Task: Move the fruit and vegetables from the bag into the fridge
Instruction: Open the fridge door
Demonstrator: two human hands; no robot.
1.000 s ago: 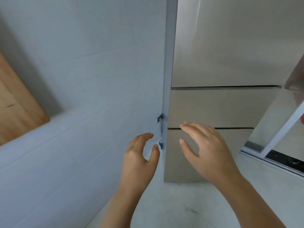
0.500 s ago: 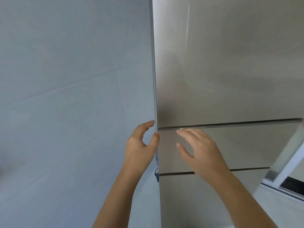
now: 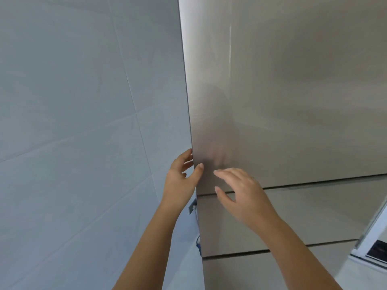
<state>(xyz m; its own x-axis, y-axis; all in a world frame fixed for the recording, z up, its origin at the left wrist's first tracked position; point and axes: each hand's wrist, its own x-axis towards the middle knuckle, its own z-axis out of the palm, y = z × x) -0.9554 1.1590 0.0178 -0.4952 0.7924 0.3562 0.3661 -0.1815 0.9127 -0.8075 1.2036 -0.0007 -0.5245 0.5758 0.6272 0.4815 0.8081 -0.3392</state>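
Note:
The fridge [image 3: 293, 91] fills the right half of the view, brushed steel, its tall upper door and the two drawer fronts [image 3: 314, 214] below all closed. My left hand [image 3: 182, 176] is at the upper door's left edge, fingers hooked behind the edge and thumb pressed on the front face. My right hand [image 3: 240, 191] hovers just in front of the door's lower left corner, fingers spread, holding nothing. No bag, fruit or vegetables are in view.
A pale tiled wall [image 3: 83, 122] runs close along the fridge's left side, leaving a narrow gap. A small metal bracket [image 3: 192, 207] and a blue cable [image 3: 198, 241] sit in that gap. A white frame [image 3: 372, 237] stands at the lower right.
Both hands have risen along the fridge's left edge from the drawer level to the upper door. My left hand has closed on the door edge. The view has tilted upward.

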